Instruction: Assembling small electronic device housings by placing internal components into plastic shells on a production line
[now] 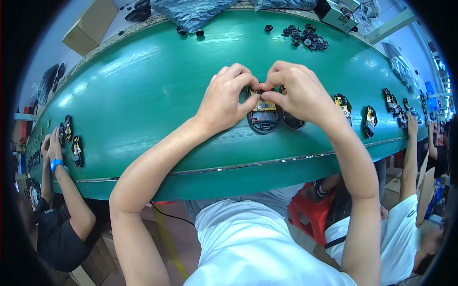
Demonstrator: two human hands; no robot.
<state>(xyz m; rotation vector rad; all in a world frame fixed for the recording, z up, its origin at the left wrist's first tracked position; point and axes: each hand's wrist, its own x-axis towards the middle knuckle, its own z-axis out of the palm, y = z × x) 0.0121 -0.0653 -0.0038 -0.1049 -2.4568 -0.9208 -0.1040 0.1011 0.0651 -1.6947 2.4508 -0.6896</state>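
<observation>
An open computer mouse (264, 123) lies on the green belt in front of me, its yellow circuit board and thin wires showing inside the black shell. My left hand (229, 97) comes to its far end from the left, with thumb and forefinger bent into a pinch. From the other side my right hand (298, 93) meets it there, thumb and forefinger also closed. Whatever small dark part the fingertips hold between them is mostly hidden. A second open mouse (293, 121) stands close to the right of the first, partly covered by my right hand.
Several black scroll wheels (312, 40) are heaped at the far right, with more by a plastic bag (191, 14). Other open mice (369, 121) lie along the belt both ways. Co-workers' hands reach in at left (55, 145) and right (412, 125). A cardboard box (89, 26) stands far left.
</observation>
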